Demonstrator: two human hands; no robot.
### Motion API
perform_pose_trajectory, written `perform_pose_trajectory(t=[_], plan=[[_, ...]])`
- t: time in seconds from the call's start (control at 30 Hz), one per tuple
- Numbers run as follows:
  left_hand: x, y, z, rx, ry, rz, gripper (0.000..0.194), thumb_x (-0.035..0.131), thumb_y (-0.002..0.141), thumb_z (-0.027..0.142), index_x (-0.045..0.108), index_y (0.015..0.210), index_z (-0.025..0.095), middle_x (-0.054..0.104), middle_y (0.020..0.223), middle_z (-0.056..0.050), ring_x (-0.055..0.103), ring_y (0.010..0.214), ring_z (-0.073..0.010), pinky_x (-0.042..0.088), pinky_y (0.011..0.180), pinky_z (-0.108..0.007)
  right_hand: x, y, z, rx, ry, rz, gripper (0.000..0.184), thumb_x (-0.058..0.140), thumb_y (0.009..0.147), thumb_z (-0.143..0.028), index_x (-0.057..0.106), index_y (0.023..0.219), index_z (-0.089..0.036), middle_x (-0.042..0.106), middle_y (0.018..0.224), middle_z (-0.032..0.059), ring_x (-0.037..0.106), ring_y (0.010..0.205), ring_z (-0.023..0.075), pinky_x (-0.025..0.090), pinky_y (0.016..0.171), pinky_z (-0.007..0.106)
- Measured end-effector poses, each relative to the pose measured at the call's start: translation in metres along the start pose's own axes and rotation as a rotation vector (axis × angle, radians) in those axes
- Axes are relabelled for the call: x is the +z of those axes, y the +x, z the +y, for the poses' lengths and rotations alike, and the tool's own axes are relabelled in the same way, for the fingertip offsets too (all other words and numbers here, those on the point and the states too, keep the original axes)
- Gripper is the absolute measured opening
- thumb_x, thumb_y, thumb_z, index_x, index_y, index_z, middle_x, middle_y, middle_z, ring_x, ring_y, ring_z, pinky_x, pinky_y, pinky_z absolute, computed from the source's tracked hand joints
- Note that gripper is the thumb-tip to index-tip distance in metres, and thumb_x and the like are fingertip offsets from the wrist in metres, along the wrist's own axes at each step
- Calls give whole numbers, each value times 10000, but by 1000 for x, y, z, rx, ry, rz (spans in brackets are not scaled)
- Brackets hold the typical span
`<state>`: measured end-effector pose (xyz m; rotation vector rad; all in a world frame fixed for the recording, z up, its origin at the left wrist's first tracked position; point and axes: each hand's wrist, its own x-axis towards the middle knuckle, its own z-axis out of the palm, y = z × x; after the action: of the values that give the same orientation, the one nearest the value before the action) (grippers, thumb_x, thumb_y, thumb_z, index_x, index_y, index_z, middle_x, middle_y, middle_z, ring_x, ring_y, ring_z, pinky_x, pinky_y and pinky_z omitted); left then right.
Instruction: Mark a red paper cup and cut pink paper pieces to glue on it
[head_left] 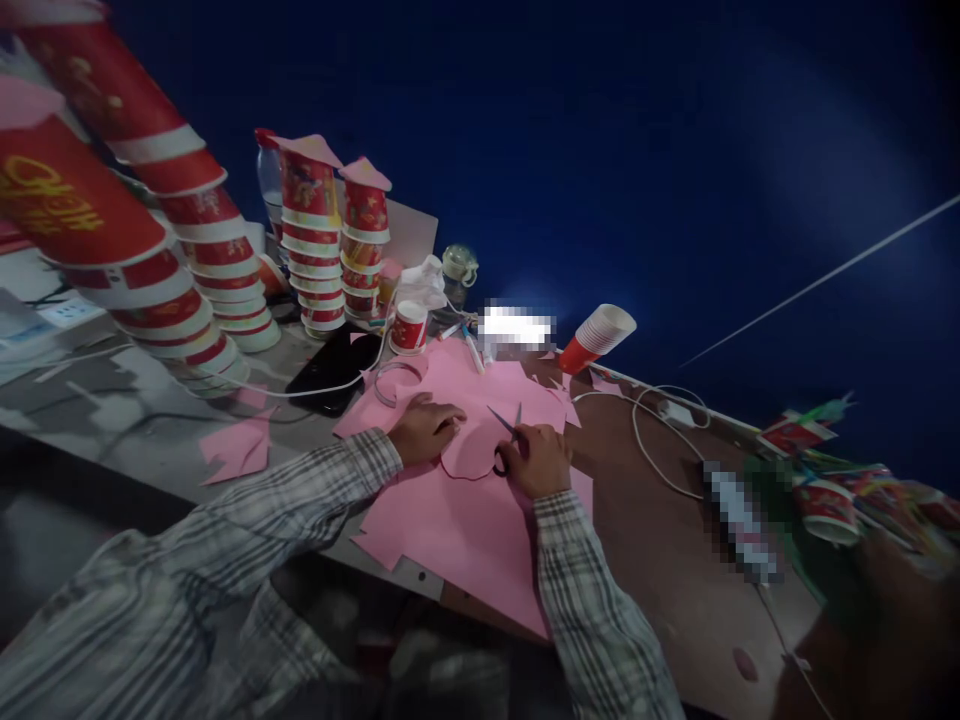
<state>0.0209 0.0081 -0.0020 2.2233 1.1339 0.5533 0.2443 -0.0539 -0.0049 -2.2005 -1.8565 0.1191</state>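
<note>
A roundish piece of pink paper (478, 442) with a cut, curved edge lies between my hands, over larger pink sheets (480, 530). My left hand (424, 430) is closed at its left edge, fingers bent and thumb towards me; the fingertips are partly hidden. My right hand (538, 460) is wrapped round the handles of a pair of scissors (507, 424). The scissor blades stand apart and point away from me, at the paper's right edge. A roll of tape (397, 384) rests on the pink paper beyond my left hand.
Towers of stacked red paper cups (310, 240) stand at the left, some with pink paper tops. A black phone-like slab (335, 370), a single cup (409, 328) and markers (472, 350) lie beyond. Tilted nested cups (596, 338), a white cable (660, 450) and a cluttered green bag (784, 520) are at right.
</note>
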Motion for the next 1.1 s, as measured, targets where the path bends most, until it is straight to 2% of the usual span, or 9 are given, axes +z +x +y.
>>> perform_pose_trajectory(t=[0.13, 0.37, 0.6, 0.7, 0.8, 0.87, 0.97, 1.03, 1.1], plan=[[1, -1, -1, 10, -10, 15, 276, 500, 878, 243, 679, 1087, 221, 773, 1027, -19, 698, 965, -183, 262, 1186, -488, 3, 0, 5, -51, 7, 26, 381, 620, 837, -394, 702, 1144, -184, 636, 1108, 120, 539, 1057, 280, 372, 942, 414], [0, -3, 1, 35, -4, 25, 283, 482, 895, 244, 679, 1095, 209, 761, 1093, -34, 696, 989, -188, 276, 1173, -504, 12, 5, 20, -202, 110, 79, 341, 602, 803, -284, 689, 1094, -129, 645, 1010, 128, 560, 997, 270, 433, 935, 415], [1, -3, 1, 39, 13, 21, 295, 478, 894, 235, 683, 1105, 211, 768, 1055, -37, 691, 994, -196, 276, 1169, -500, 13, 8, 24, -163, 217, 113, 257, 561, 805, -268, 683, 1007, -164, 664, 990, 119, 586, 960, 266, 473, 913, 431], [1, -4, 1, 40, -6, 19, 292, 464, 906, 248, 680, 1100, 216, 751, 1132, -35, 687, 1025, -201, 264, 1176, -509, 11, 6, 25, -135, 275, 185, 283, 553, 804, -306, 684, 1000, -149, 669, 997, 134, 603, 960, 268, 486, 909, 442], [1, -5, 3, 45, -25, 18, 274, 473, 904, 247, 681, 1078, 205, 750, 1133, -33, 684, 1026, -203, 262, 1177, -515, -1, 10, 27, -99, 331, 236, 353, 578, 789, -373, 681, 1027, -134, 685, 966, 134, 627, 893, 254, 512, 861, 431], [1, -6, 3, 50, -40, 34, 267, 479, 900, 239, 683, 1066, 196, 752, 1115, -35, 682, 1021, -206, 270, 1173, -516, -15, 21, 22, -68, 347, 207, 394, 581, 790, -402, 677, 1069, -141, 702, 928, 109, 638, 818, 229, 526, 805, 402], [3, -8, 2, 71, -68, 76, 284, 456, 915, 238, 678, 1086, 188, 754, 1094, -48, 682, 1005, -208, 257, 1180, -519, -36, 57, 2, -71, 247, 104, 388, 553, 829, -383, 679, 1113, -152, 724, 909, 83, 654, 825, 214, 519, 801, 364], [4, -9, 0, 89, -74, 95, 292, 449, 921, 246, 675, 1096, 184, 755, 1084, -59, 684, 995, -212, 241, 1188, -520, -40, 90, -18, -76, 82, 4, 355, 514, 879, -355, 681, 1117, -153, 732, 1008, 94, 661, 895, 203, 503, 832, 335], [5, -9, -1, 95, -73, 97, 291, 452, 918, 251, 677, 1090, 187, 755, 1078, -60, 686, 994, -215, 242, 1186, -521, -32, 124, -37, -64, 10, -25, 312, 515, 897, -367, 716, 1012, -157, 737, 1001, 100, 665, 907, 209, 489, 822, 322]])
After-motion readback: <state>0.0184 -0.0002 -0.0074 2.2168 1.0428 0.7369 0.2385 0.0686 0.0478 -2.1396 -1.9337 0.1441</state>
